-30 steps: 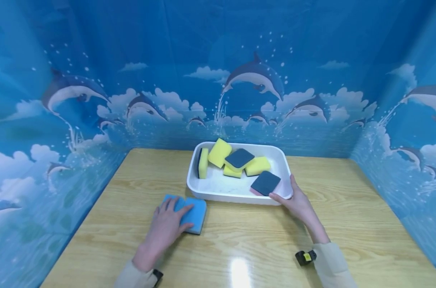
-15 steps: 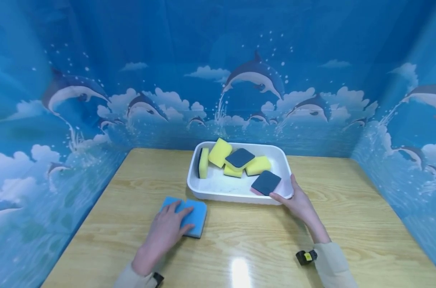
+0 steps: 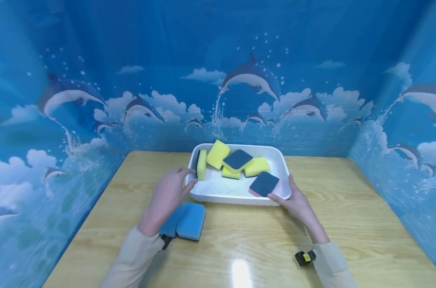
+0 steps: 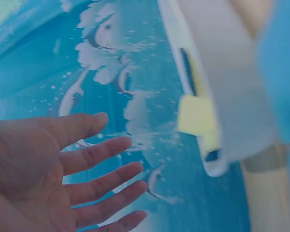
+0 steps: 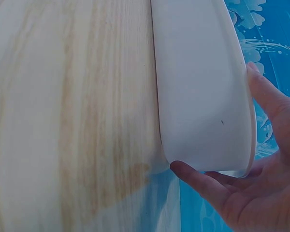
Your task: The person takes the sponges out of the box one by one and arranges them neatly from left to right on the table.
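Observation:
A white tray (image 3: 218,197) stands on the table with several sponges in it. My left hand (image 3: 167,194) is raised just off the tray's left side, thumb and fingers apart. The left wrist view shows the left hand (image 4: 63,169) with spread fingers and nothing in them. Two blue sponges (image 3: 191,221) lie side by side below it, the left one partly hidden by the wrist. My right hand (image 3: 298,203) grips the tray's front right corner, its thumb over the rim; the right wrist view shows its fingers along the outer wall (image 5: 203,96).
Inside the tray, a yellow sponge (image 3: 201,165) stands on edge at the left. Several other yellow ones, such as the dark-topped sponge (image 3: 238,159), are heaped at the back. A pink sponge with a dark pad (image 3: 264,183) lies front right. A dolphin-print curtain (image 3: 218,80) encloses the table.
My left hand has lifted off the blue sponges and moved up toward the tray's left end, leaving them on the table. The right hand keeps its grip on the tray.

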The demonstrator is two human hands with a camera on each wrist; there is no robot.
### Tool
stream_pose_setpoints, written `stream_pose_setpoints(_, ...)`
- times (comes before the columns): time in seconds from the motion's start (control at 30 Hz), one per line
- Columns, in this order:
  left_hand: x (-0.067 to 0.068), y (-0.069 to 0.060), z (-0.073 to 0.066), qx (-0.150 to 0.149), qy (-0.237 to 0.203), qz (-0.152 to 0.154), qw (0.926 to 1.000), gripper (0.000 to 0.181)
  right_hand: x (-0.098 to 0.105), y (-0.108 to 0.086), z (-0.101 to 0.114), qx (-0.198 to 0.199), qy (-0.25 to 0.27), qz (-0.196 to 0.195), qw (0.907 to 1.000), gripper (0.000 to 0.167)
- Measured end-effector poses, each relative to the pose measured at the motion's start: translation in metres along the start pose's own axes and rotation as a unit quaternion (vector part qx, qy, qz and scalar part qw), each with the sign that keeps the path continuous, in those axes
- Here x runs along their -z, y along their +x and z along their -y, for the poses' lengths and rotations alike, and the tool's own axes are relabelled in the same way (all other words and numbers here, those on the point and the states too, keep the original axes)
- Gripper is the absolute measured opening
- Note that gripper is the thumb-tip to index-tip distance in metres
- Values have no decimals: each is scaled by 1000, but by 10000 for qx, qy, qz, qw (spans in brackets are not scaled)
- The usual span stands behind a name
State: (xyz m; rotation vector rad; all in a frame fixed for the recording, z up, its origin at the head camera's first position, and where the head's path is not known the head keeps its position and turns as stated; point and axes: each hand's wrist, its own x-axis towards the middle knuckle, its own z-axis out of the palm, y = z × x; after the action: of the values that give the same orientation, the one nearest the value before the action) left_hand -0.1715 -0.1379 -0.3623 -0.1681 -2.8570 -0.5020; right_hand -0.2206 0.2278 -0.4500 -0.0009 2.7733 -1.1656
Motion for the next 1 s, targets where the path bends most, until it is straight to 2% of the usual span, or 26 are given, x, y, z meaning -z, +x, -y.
stream_pose_setpoints(0.13, 4, 25, -13, 100, 19, -195, 9998, 33, 1, 0, 0, -44, 8, -26, 10000, 119)
stream_pose_setpoints(0.23, -5, 44, -15, 125, -21, -381, 9992, 30, 1, 1, 0, -5, -7, -79, 10000, 120)
stream_pose_setpoints(0.3, -15, 53, -12, 173, 29, -333, 9993, 30, 1, 1, -1, 29, 25, -97, 9999, 121)
stream_pose_setpoints(0.37, -26, 59, -9, 318, 106, -70, 9994, 32, 0, 2, -1, 74, 64, -94, 9999, 122)
stream_pose_setpoints(0.53, -51, 69, 0, 535, 166, 805, 9952, 41, -1, 2, -2, 106, 150, -97, 9998, 120)
stream_pose_setpoints(0.63, -61, 71, 2, 557, 39, 1048, 9929, 44, -1, 2, -1, 120, 152, -116, 9997, 119)
stream_pose_setpoints(0.77, -68, 74, 6, 561, -9, 1123, 9921, 44, -2, 2, 0, 108, 134, -131, 9998, 118)
stream_pose_setpoints(1.0, -77, 75, 13, 183, 399, 1101, 9930, 38, -2, 1, -1, 73, 191, -110, 9997, 118)
